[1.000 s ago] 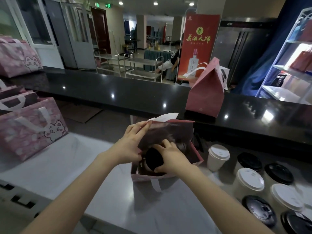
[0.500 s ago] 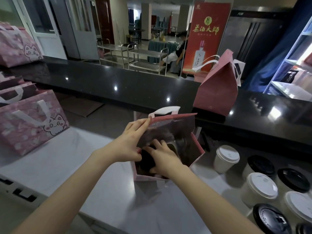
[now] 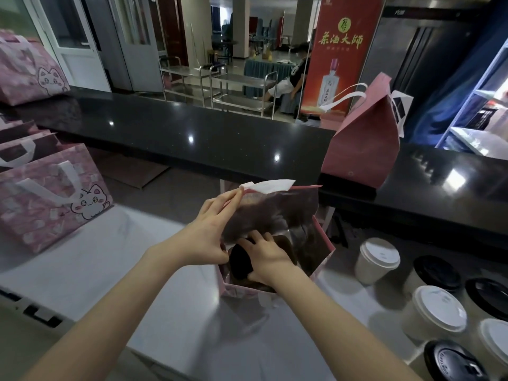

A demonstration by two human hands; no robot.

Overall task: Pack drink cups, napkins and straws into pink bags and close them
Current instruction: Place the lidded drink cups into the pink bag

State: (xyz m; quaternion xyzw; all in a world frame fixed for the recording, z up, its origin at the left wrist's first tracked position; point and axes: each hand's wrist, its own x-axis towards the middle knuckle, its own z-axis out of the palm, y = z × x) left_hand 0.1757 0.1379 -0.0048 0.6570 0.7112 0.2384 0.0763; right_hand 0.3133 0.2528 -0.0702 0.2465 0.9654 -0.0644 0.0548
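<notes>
At frame centre, the left hand (image 3: 209, 237) pinches the left wall of the pink paper bag (image 3: 242, 291), spreading its mouth. The right hand (image 3: 270, 257), inside, grips the black-lidded drink cup (image 3: 240, 261). The cup's long axis seemingly points down into the bag.

left hand (image 3: 209, 237): on left wall of pink bag (image 3: 247, 294), fingers stretched up along it, thumb pinching
right hand (image 3: 270, 259): inside bag mouth, curled round black-lidded cup (image 3: 240, 264)
forearms: bare, reaching in from bag's near side
</notes>
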